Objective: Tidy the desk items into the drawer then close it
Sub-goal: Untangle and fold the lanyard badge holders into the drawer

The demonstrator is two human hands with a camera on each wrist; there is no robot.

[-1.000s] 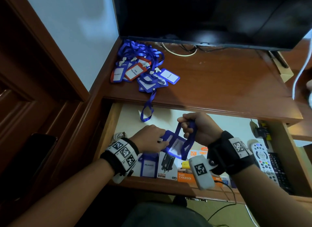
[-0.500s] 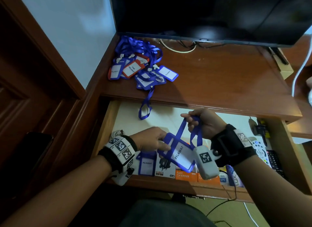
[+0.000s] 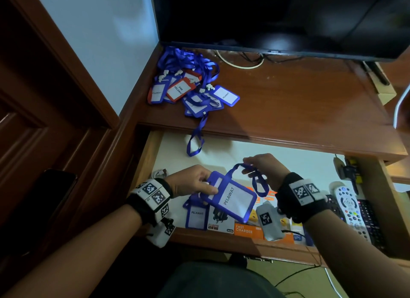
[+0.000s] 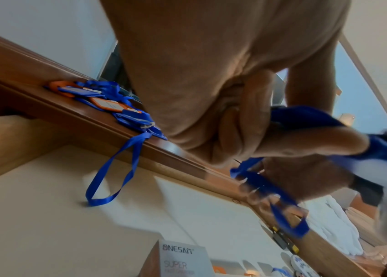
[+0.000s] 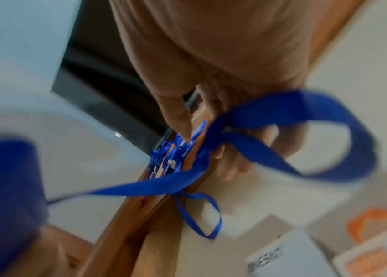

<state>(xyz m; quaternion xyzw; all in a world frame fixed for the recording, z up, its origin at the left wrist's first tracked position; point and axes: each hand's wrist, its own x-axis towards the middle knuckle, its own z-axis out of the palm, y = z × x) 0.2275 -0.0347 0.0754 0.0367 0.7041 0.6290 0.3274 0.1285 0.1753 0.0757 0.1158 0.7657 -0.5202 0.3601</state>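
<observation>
Over the open drawer point(image 3: 155, 160) I hold a blue badge holder point(image 3: 233, 197) marked PELAWAT. My left hand point(image 3: 195, 182) pinches its upper left corner, thumb on top. My right hand point(image 3: 264, 171) holds its blue lanyard strap point(image 3: 257, 182), which loops round the fingers point(image 5: 230, 163). The same strap point(image 4: 280, 202) shows blurred in the left wrist view. A pile of blue and orange badge holders with lanyards point(image 3: 188, 84) lies on the desk's back left, one strap loop point(image 3: 195, 140) hanging over the edge into the drawer. Another blue badge holder point(image 3: 196, 213) lies in the drawer.
Charger boxes point(image 3: 246, 230) line the drawer's front, a white remote point(image 3: 348, 204) and a black one point(image 3: 370, 222) lie at its right. A dark monitor point(image 3: 277, 15) stands at the desk's back above cables point(image 3: 239, 62). A cardboard box point(image 3: 383, 91) sits at the right.
Both hands have lifted the badge holder slightly and turned it flat, so its PELAWAT face shows. The right hand has drawn the strap up and to the right.
</observation>
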